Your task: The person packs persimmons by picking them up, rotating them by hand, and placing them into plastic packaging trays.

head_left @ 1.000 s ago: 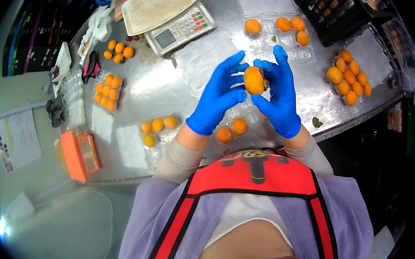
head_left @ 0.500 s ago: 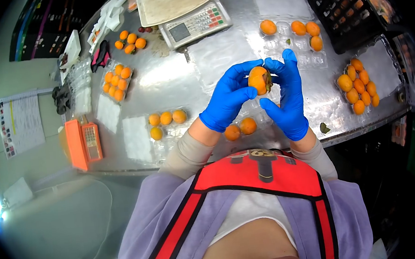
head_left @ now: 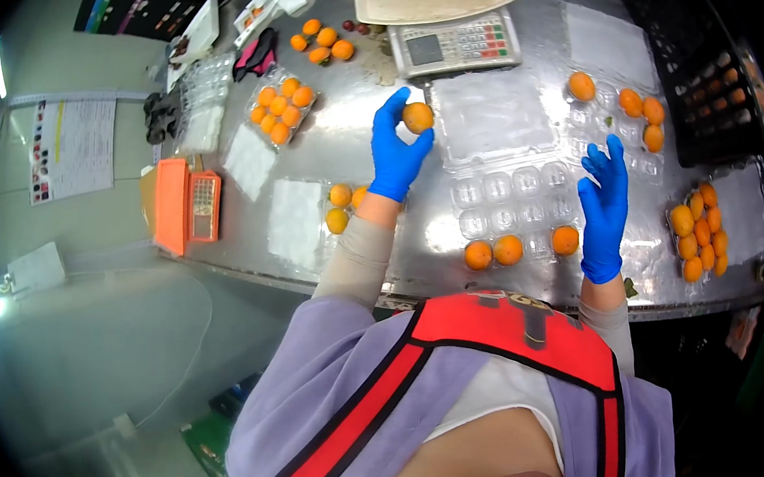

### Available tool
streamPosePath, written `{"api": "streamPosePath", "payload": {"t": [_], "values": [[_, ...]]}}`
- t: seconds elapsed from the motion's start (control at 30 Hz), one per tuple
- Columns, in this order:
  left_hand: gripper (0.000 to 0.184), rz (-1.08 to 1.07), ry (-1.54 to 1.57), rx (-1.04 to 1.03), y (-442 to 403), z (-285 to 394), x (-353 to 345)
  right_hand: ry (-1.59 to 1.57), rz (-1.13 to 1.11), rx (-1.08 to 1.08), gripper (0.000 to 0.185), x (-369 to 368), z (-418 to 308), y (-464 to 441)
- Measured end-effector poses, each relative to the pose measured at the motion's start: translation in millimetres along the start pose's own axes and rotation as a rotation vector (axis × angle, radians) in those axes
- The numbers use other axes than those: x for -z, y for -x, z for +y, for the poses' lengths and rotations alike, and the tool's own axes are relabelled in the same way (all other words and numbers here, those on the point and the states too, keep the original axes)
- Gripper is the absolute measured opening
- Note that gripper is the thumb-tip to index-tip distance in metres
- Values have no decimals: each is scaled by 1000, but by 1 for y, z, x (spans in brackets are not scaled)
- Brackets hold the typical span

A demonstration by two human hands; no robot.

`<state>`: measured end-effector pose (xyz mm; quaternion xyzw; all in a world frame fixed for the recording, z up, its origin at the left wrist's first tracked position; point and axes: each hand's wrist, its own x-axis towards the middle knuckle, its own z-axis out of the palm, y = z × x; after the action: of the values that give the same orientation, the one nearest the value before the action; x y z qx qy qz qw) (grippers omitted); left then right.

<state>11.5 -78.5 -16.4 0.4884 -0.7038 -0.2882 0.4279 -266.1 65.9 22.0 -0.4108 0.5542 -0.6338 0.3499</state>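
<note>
My left hand (head_left: 399,147), in a blue glove, pinches an orange persimmon (head_left: 417,117) between thumb and fingers. It is raised over the metal table, left of a flat clear lid (head_left: 491,120). Well apart to the right, my right hand (head_left: 607,212), gloved the same way, is open with fingers spread and nothing in it. Beside it lies a clear plastic tray (head_left: 515,199) with round hollows. Three persimmons (head_left: 508,249) sit in its near row. Under my left forearm, another tray with persimmons (head_left: 340,195) is partly hidden.
A scale (head_left: 455,46) stands at the back. Loose persimmons (head_left: 327,37) and a filled pack (head_left: 282,110) lie left of it. An orange-cased calculator (head_left: 204,208) is at the left edge. To the right are partly filled trays (head_left: 629,101), a persimmon pack (head_left: 703,233) and a black crate (head_left: 711,91).
My hands have parted. The left carries the persimmon away to the left, while the right has moved off to the right. The camera view has also shifted.
</note>
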Motion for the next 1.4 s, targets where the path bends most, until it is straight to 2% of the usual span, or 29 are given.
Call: {"api": "streamPosePath", "payload": {"t": [0.07, 0.13, 0.2, 0.27, 0.33, 0.47, 0.67, 0.73, 0.87, 1.0, 1.13, 1.17, 1.2, 1.23, 1.27, 1.33, 1.4], "values": [[65, 135, -105, 109, -6, -29, 22, 44, -22, -4, 64, -1, 2, -2], [61, 310, 87, 225, -14, -89, 49, 43, -24, -7, 63, -3, 7, -4], [56, 548, 65, 324, -28, -106, 84, 50, -20, -14, 63, -4, 10, -6], [59, 677, 10, 246, -39, -149, 121, 63, -18, -50, 62, -5, 13, -9], [56, 746, 16, 301, -53, -158, 148, 63, -25, -68, 62, -7, 15, -12], [56, 771, 56, 347, -92, -168, 184, 79, -33, -86, 61, -13, 21, -18], [53, 617, -226, 450, -147, -190, 202, 103, -49, -128, 61, -15, 32, -30], [47, 512, -446, 520, -159, -179, 198, 137, -32, -161, 62, -12, 31, -30], [46, 410, -657, 594, -172, -221, 209, 298, -23, -174, 64, 13, 30, -20], [52, 377, -647, 660, -181, -251, 219, 419, -8, -270, 65, 46, 31, 4], [55, 233, -894, 601, -189, -265, 226, 414, 6, -354, 65, 59, 31, 26], [52, 235, -793, 607, -194, -302, 240, 412, -2, -384, 66, 60, 31, 29], [50, 324, -823, 571, -190, -266, 217, 380, 18, -375, 67, 58, 31, 33], [50, 247, -730, 497, -192, -243, 208, 345, 28, -413, 67, 57, 31, 35], [49, 314, -602, 395, -188, -231, 190, 314, 37, -420, 67, 54, 29, 36], [48, 255, -552, 97, -172, -179, 142, 251, 35, -386, 65, 54, 33, 38], [50, -15, -411, -174, -136, -124, 92, 206, 53, -369, 65, 54, 37, 38]]}}
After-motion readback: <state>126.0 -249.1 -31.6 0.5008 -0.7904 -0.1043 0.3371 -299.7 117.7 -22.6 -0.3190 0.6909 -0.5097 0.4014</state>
